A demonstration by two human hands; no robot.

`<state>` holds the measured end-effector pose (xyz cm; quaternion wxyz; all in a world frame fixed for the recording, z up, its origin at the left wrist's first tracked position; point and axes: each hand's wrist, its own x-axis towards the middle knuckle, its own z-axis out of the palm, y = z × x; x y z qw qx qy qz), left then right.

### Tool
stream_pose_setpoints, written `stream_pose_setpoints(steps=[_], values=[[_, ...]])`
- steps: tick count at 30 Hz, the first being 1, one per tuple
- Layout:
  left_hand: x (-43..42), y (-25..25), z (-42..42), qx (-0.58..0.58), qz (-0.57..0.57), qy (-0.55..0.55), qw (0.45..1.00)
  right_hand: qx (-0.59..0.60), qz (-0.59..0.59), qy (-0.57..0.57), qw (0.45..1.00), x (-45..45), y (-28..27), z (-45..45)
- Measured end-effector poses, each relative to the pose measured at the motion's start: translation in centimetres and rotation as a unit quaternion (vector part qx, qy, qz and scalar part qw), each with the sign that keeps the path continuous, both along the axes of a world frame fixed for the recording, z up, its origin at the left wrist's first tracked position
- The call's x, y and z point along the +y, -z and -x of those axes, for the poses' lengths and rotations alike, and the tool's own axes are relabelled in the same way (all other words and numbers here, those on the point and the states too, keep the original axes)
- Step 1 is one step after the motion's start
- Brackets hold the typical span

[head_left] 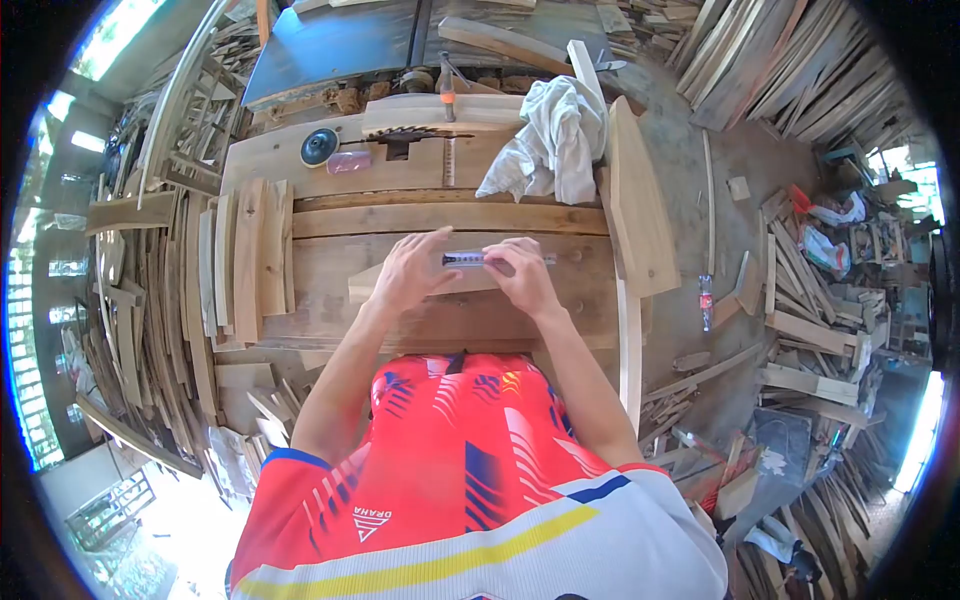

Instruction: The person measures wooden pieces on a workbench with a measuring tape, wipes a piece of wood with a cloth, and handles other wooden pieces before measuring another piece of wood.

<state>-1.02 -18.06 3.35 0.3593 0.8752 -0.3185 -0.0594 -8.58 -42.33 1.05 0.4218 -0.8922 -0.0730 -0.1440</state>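
My right hand point(520, 275) pinches a slim, partly see-through, tube-like tool point(464, 259) with dark markings on its left end. The tool lies level above the wooden workbench point(340, 255), and its right end shows past my fingers; its exact kind is not clear. Close to the tool's left end, my left hand point(408, 272) is open, fingers apart and holding nothing. Under both hands lies a pale board point(468, 284), partly hidden by them.
On the bench's far side are a white cloth point(555, 140), a hammer point(447, 90), a round black disc point(319, 147) and a pink block point(349, 162). Upright boards point(250, 260) line the left edge. A wide plank point(640, 200) stands at the right; a bottle point(706, 303) is beyond it.
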Motion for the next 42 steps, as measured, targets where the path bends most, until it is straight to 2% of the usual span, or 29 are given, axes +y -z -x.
stream_pose_setpoints(steps=[2,5,9,11,18,29,38,42], values=[[-1.1,-1.6,0.5,-0.059,0.002,0.024,0.998,-0.017,0.011,-0.017,1.000,0.2,0.3,-0.7],[-1.4,0.2,0.5,-0.027,0.024,0.024,0.999,0.006,0.011,-0.045,0.999,-0.5,0.5,-1.3],[-1.2,0.5,0.6,-0.041,0.045,-0.002,0.998,0.026,0.038,0.016,0.999,-3.6,-2.3,0.2],[-0.5,0.1,0.6,-0.035,0.033,-0.007,0.999,0.059,0.010,0.070,0.996,-5.1,-1.6,1.4],[1.3,-0.6,0.5,-0.031,0.010,-0.046,0.998,0.145,-0.053,0.113,0.981,-6.6,0.7,3.3],[1.1,0.8,1.1,-0.033,0.008,-0.050,0.998,0.106,-0.039,0.131,0.985,-4.8,1.4,2.8],[1.4,0.6,2.0,-0.019,0.057,-0.087,0.994,0.065,-0.030,0.151,0.986,-3.9,1.6,2.8],[1.8,1.7,2.1,-0.002,0.056,-0.143,0.988,0.054,-0.025,0.159,0.986,-3.7,1.6,2.7]])
